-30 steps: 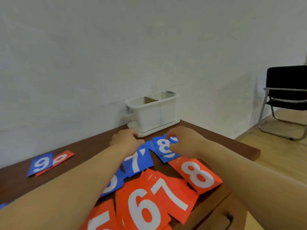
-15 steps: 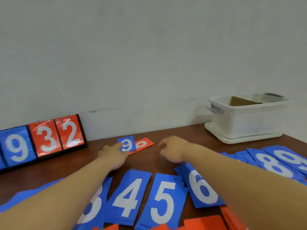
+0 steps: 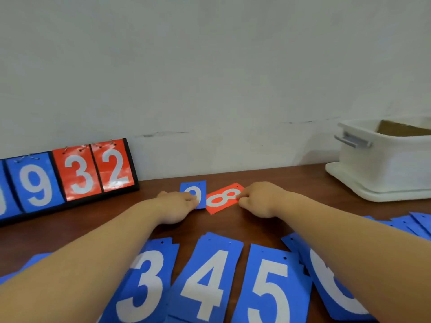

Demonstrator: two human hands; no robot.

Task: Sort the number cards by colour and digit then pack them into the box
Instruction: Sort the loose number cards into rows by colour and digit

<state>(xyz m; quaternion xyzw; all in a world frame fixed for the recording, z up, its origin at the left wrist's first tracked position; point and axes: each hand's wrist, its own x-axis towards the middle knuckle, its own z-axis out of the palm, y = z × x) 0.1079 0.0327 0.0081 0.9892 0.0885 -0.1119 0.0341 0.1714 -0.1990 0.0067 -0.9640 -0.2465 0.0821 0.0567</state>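
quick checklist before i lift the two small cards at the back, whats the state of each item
1. Contact of left hand with blue 9 card: ok, fingers rest on it.
2. Contact of right hand with red card: ok at its right end; pinch cannot tell.
3. These two cards apart: not ok, their edges meet or overlap.
4. Top of white box open: ok, no lid on it.
5. Room in it: cannot tell; a brown insert shows.
6. Order of blue 3 card, blue 4 card, blue 5 card: ok.

The scoreboard (image 3: 67, 178) at the table's (image 3: 291, 183) back left reads 9, 3, 2. The small blue card (image 3: 198, 188) reads 9 and the red card (image 3: 222, 199) reads 8. The blue cards (image 3: 207, 280) at the near edge read 3, 4, 5.
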